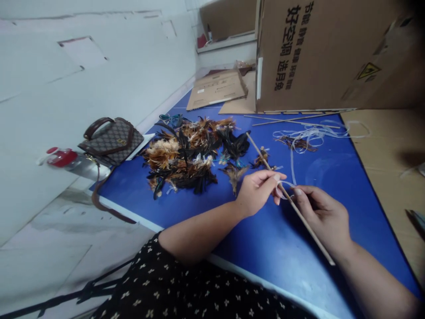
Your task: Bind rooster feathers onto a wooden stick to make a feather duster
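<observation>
Thin tan wooden stick (303,219): above the blue table (259,241), slanting from 11 to 5 o'clock. Left hand (255,193): fingers grasping stick and translucent white plastic ribbon (292,168) (full encirclement of the stick cannot be confirmed). Right hand (324,213): fingers pinching the ribbon. Brown-and-black feather bundles (191,173) lie at 10 o'clock; printed brown cardboard box (325,57) stands at 12.

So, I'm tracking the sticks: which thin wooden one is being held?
The slanting, thin tan wooden stick in the left hand; the other thin wooden sticks lie crossed on the blue tabletop by the big brown cardboard box.
</observation>
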`<action>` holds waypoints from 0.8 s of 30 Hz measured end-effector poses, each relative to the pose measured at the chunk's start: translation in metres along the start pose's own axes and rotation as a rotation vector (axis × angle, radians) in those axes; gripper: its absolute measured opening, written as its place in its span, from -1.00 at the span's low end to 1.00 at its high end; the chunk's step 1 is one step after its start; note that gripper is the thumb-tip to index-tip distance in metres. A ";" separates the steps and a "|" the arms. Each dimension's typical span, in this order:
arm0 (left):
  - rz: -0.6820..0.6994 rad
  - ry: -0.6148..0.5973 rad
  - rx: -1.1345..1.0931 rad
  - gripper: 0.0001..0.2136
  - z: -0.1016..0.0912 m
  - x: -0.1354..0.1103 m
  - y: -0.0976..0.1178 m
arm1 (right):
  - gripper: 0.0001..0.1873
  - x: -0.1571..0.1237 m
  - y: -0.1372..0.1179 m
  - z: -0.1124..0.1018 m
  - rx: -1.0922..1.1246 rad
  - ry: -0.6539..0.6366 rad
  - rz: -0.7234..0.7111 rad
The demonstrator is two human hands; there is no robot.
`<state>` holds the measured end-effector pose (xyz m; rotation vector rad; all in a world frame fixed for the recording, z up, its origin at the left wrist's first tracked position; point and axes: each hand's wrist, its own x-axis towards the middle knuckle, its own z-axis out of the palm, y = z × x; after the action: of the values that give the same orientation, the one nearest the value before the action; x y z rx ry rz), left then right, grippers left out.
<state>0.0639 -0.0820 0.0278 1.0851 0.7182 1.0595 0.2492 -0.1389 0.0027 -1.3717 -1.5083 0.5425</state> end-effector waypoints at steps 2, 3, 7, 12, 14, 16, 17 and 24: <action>-0.008 -0.074 0.040 -0.48 0.002 -0.006 0.002 | -0.67 0.001 0.002 -0.001 -0.026 -0.001 -0.008; 0.002 -0.102 0.061 -0.47 0.003 -0.008 0.003 | -0.67 0.001 0.003 -0.002 -0.038 0.007 -0.015; 0.096 -0.157 0.094 -0.53 0.007 -0.011 -0.002 | -0.64 0.002 0.007 -0.002 -0.080 0.032 -0.019; 0.170 -0.100 0.085 -0.60 0.005 -0.005 -0.018 | -0.70 0.009 0.000 -0.007 -0.153 0.111 -0.103; 0.177 -0.060 0.093 -0.61 0.002 -0.001 -0.020 | -0.71 0.011 -0.006 -0.011 -0.184 0.176 -0.183; 0.182 -0.019 0.100 -0.61 -0.002 0.003 -0.018 | -0.72 0.011 -0.010 -0.017 -0.180 0.186 -0.192; 0.181 -0.005 0.103 -0.61 -0.003 0.004 -0.017 | -0.73 0.009 -0.011 -0.019 -0.159 0.144 -0.156; 0.274 0.033 0.079 -0.59 -0.008 0.015 -0.017 | -0.58 -0.002 -0.014 -0.014 -0.066 -0.266 -0.024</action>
<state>0.0670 -0.0671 0.0099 1.2616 0.6544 1.2932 0.2543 -0.1480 0.0200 -1.3706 -1.7670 0.6865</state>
